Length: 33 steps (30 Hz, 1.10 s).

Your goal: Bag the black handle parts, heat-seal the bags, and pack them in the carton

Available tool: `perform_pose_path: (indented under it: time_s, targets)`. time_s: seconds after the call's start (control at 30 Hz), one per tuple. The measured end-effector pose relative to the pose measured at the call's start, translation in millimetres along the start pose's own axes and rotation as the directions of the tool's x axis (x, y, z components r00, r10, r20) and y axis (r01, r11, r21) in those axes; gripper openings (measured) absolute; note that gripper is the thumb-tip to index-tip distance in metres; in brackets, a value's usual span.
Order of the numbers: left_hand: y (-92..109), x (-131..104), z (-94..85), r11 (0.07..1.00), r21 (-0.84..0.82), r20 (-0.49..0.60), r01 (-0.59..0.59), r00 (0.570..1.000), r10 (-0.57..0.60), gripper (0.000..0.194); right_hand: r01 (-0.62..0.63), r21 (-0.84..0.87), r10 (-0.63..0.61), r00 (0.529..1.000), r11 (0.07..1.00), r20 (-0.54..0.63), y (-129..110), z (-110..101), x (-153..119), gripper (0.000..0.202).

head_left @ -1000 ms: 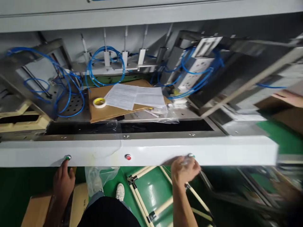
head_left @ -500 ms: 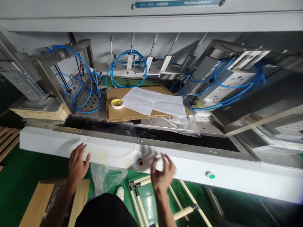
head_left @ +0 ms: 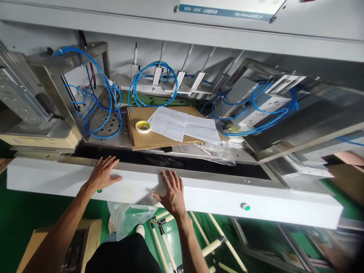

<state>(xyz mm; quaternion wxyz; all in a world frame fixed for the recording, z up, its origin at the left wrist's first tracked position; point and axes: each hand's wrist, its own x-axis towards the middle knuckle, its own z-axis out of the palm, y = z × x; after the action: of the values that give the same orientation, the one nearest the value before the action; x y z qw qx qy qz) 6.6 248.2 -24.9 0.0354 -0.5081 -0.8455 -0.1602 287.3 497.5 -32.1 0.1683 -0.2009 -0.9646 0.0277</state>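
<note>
And there they were, both hands laid out over the machine's front! The left hand [head_left: 104, 175] spread across the white front panel [head_left: 210, 197], fingertips over the metal ledge [head_left: 216, 177] behind it, with a green button [head_left: 99, 190] peeking out just beneath the wrist side. The right hand [head_left: 171, 191] was splayed too, well to the right of it, fingers pointing at that same ledge. Neither one clutched a thing: two loose, unfurled hands (whether they leaned any weight on the metal, the view would not say). The panel itself ran right along the near edge, under both palms, with another green button [head_left: 246, 207] off to the right, untouched.

And the score? Hard to call. No part was in a grip, nothing hung in mid-air, and whether either button had been pressed could not be told. Beyond the ledge, the paper sheets [head_left: 170, 123] and the tape roll [head_left: 143, 131] lay on the cardboard [head_left: 136, 141], out of the hands' touch, while the blue tubing [head_left: 133, 85] looped loosely behind. What was finished and what remained, the scene gave no firm sign.
</note>
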Motion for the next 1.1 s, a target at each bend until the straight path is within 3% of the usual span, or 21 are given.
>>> perform_pose_path:
  time_s: [0.17,0.33,0.5,0.7,0.87,1.1]
  targets:
    - [-9.8,8.5,-0.9,0.998,-0.056,0.014,0.001,1.000,0.000,0.082,-0.029,-0.039,0.026,0.998,0.999,-0.056,-6.8,-6.6,-12.9,0.091]
    - [-16.0,-2.0,-9.6,0.996,-0.082,-0.025,-0.041,0.999,0.039,0.085,-0.002,-0.072,0.000,0.999,0.997,-0.032,-13.0,-6.3,-17.0,0.088]
    - [-16.7,-15.8,-11.8,0.997,-0.032,0.047,-0.069,0.996,0.070,0.093,-0.039,-0.069,0.034,0.997,0.997,-0.062,-15.8,-4.5,-17.1,0.093]
    - [-16.5,-9.6,-11.4,0.997,-0.032,0.115,-0.067,0.991,0.070,0.098,-0.087,-0.058,0.082,0.994,0.995,-0.071,-17.1,-8.9,-28.3,0.095]
    - [-18.5,-3.7,-11.0,0.997,-0.050,0.166,-0.064,0.983,0.071,0.112,-0.193,-0.063,0.179,0.967,0.979,-0.183,-19.6,-1.1,-37.0,0.068]
    - [-21.5,4.1,-9.9,0.995,-0.090,0.189,-0.049,0.980,0.065,0.116,-0.225,-0.039,0.204,0.935,0.974,-0.292,-24.3,5.5,-37.3,0.070]
